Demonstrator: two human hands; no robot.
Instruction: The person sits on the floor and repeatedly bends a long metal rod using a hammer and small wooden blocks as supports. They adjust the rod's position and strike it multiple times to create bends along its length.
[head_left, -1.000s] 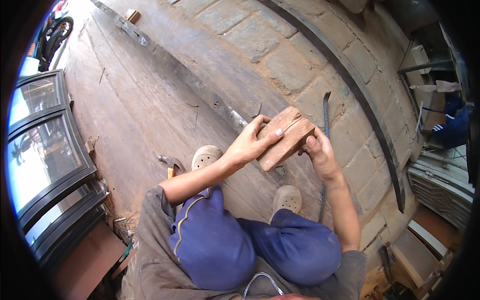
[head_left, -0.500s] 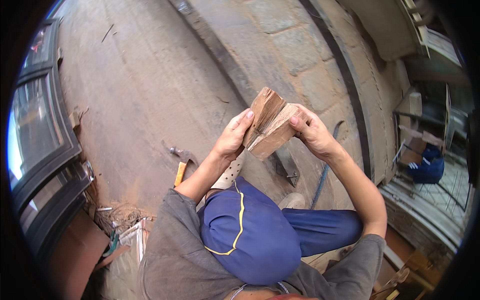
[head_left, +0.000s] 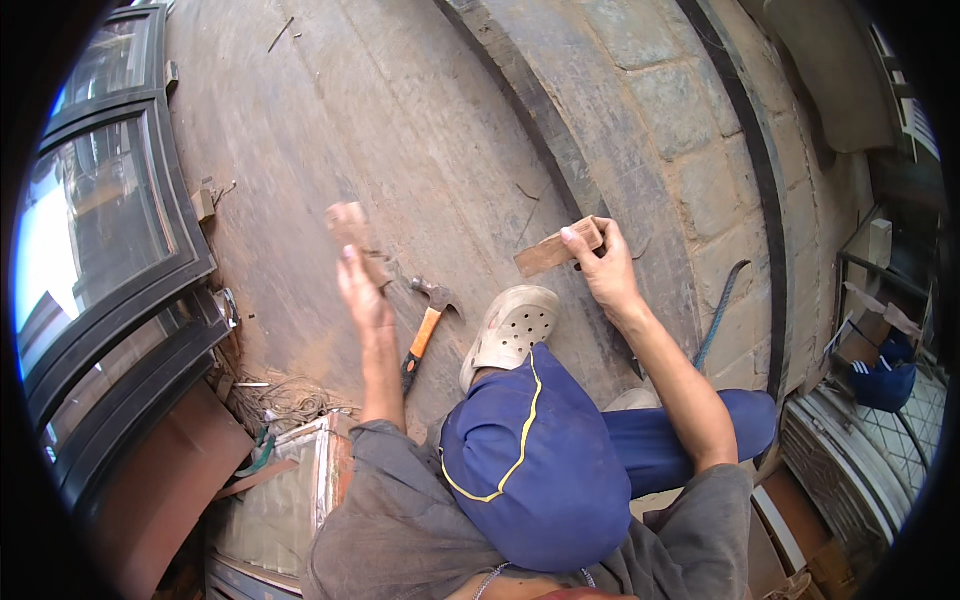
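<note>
head view, looking down past our knees. our right hand [head_left: 603, 268] pinches one end of a flat reddish-brown wood block [head_left: 556, 250] between thumb and fingers, so that the block juts out level to the left, clear of the ground. our left hand [head_left: 362, 292] is raised with its fingers pointing up toward a second wood piece [head_left: 352, 226], which is blurred; we cannot tell whether the fingers grip it or only touch its lower edge. the two pieces are well apart. between the hands, on the dusty concrete floor [head_left: 400, 110], lies a claw hammer [head_left: 426, 322] with an orange and black handle, its head toward the top of the frame, just beside a pale perforated clog [head_left: 510, 330] on our foot. blue trousers [head_left: 545, 450] cover the bent knee below. a dark framed glass panel [head_left: 110, 200] stands at the left edge, and a stone-block paving strip [head_left: 680, 120] runs at upper right
</note>
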